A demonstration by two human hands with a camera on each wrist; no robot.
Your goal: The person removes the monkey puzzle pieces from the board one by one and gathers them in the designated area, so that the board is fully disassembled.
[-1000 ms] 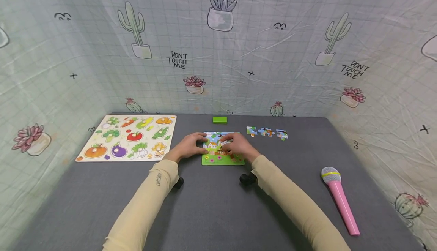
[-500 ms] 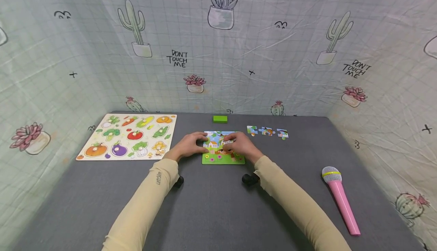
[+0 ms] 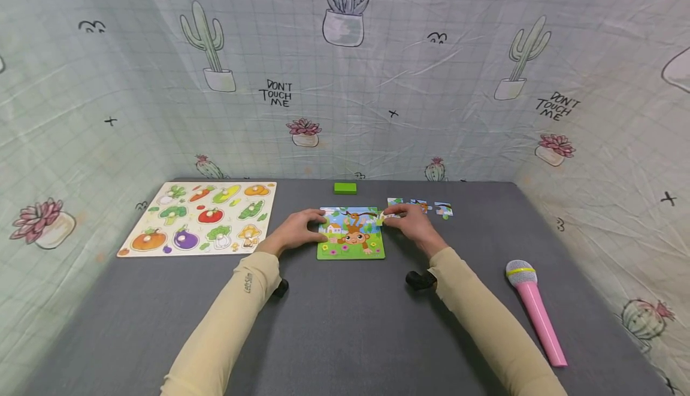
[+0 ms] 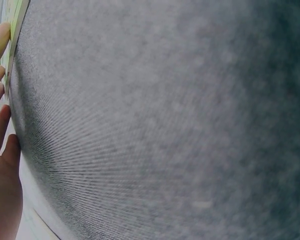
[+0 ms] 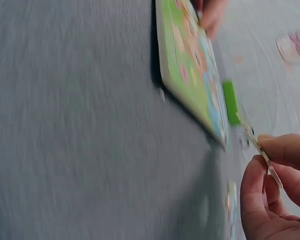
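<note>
We see the right hand [image 3: 414, 223] shifted since the frame half a second back: from over the picture to just off the right edge of the monkey puzzle board [image 3: 351, 256]. Left hand [image 3: 293, 229] stays put at the board's left edge. Board lies flat on the dark table [image 3: 345, 330], between the two hands.

Hands: right pinches a thin puzzle piece [image 5: 250, 134] between thumb and fingers, and the right wrist view has it up clear of the board. Left holds nothing that we can see; thumb and fingers are spread and touch the board edge, steadying it by our read.

Status: we count four pieces off the board, the pinched one plus three loose pieces [image 3: 444, 209] in a row up and to the right, partly behind the right hand. Given where the hand moves from, we judge that pieces are coming out and the fourth is just lifted, so the job looks partway. Left over: setting this one down, then whatever else sits in the board. We can't tell which slots are bare; the picture reads as continuous at this size and no seams are clear.

Not involved as far as we can tell: green block [image 3: 345, 188] behind the board, vegetable board [image 3: 203, 240] off left, pink microphone [image 3: 539, 321] off right, all untouched
</note>
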